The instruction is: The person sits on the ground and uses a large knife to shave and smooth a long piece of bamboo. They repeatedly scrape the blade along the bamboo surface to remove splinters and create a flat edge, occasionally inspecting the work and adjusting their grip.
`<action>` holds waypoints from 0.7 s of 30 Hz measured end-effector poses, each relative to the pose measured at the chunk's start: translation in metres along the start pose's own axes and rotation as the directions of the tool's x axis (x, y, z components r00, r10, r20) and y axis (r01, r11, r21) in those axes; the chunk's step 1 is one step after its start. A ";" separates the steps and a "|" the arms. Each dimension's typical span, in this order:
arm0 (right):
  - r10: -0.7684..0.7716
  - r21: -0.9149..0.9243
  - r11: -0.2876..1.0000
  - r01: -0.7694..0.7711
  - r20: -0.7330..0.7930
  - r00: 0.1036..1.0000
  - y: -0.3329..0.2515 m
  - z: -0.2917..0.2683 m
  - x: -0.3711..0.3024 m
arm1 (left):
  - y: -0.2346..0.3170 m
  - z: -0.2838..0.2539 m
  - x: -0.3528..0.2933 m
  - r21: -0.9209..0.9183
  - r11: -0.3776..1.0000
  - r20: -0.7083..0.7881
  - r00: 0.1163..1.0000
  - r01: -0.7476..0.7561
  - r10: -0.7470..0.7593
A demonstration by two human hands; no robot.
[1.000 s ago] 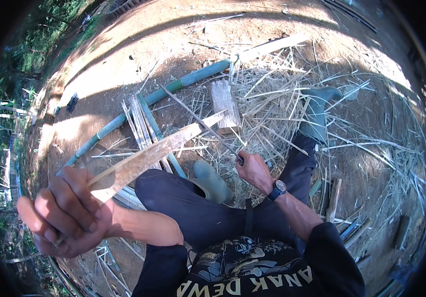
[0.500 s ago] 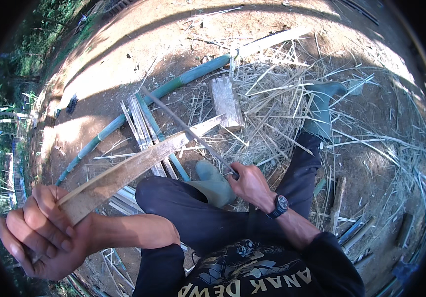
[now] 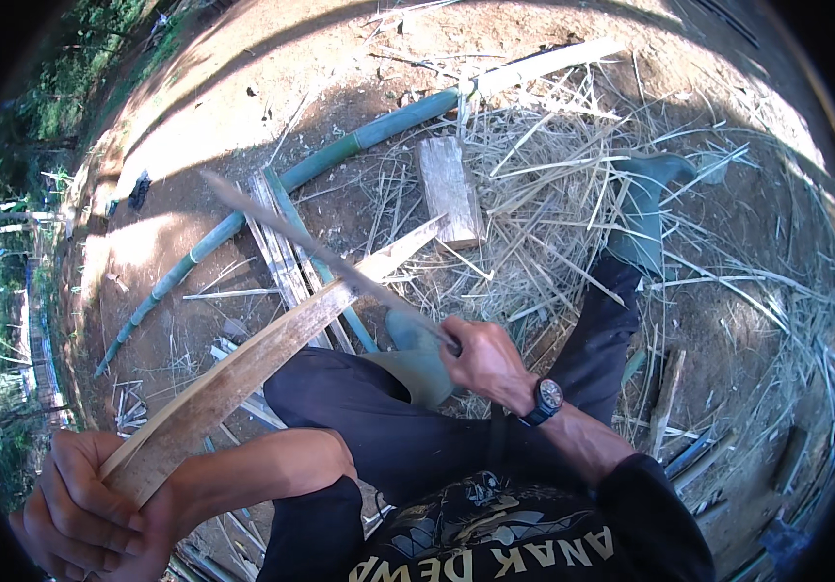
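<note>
My left hand [image 3: 88, 509] is wrapped round the near end of a long split bamboo slat [image 3: 233, 383], at the lower left. The slat slants up to the right, and its pointed far end reaches the wooden block [image 3: 447, 189]. In my right hand [image 3: 487, 361] is the handle of a long-bladed knife [image 3: 301, 238], mostly hidden by the fingers. Its blade points up to the left and crosses over the slat near the slat's far half. Whether the edge bites into the bamboo I cannot tell.
A long green bamboo pole [image 3: 340, 150] lies beyond the slat. Thin bamboo shavings [image 3: 544, 184] are heaped round the block. Split pieces [image 3: 277, 247] lie left of my boot [image 3: 417, 364]; another boot [image 3: 645, 209] stands at the right. Wood scraps [image 3: 668, 393] lie at the lower right.
The knife blade has swung left and lies farther down along the slat, closer to my left hand. My left hand has dropped a little with the slat's near end.
</note>
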State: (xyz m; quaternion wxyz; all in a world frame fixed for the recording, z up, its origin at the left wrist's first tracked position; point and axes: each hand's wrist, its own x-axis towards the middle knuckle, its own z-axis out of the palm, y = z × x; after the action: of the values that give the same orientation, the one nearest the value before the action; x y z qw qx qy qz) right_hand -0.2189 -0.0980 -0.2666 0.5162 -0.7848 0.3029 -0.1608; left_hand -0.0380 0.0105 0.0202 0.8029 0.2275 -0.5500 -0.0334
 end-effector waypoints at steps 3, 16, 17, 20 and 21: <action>-0.156 0.084 0.984 0.155 0.014 0.988 -0.017 0.006 0.009 | 0.003 -0.018 0.003 -0.165 0.984 -0.033 0.998 -0.060 0.055; -0.092 0.054 0.994 0.092 0.004 0.996 0.011 0.007 0.025 | 0.004 -0.039 0.020 -0.099 0.995 -0.056 0.998 -0.029 0.024; -0.078 0.077 0.994 0.078 -0.003 0.997 0.020 0.007 0.031 | -0.003 -0.035 0.026 -0.069 0.997 -0.057 0.998 -0.031 0.027; 0.359 -0.141 0.924 -0.356 -0.002 0.933 0.111 0.022 0.050 | -0.016 -0.021 0.038 0.025 0.999 -0.019 1.000 0.025 -0.025; 0.330 -0.201 0.921 -0.335 -0.055 0.942 0.154 0.024 0.045 | -0.011 -0.028 0.042 0.024 0.999 0.004 0.999 0.044 -0.044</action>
State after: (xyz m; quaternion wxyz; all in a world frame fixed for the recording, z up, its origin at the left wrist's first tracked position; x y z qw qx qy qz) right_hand -0.2188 -0.1532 -0.4187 0.4483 -0.7698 0.4520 -0.0464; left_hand 0.0054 -0.0027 0.0438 0.7981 0.2490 -0.5468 -0.0450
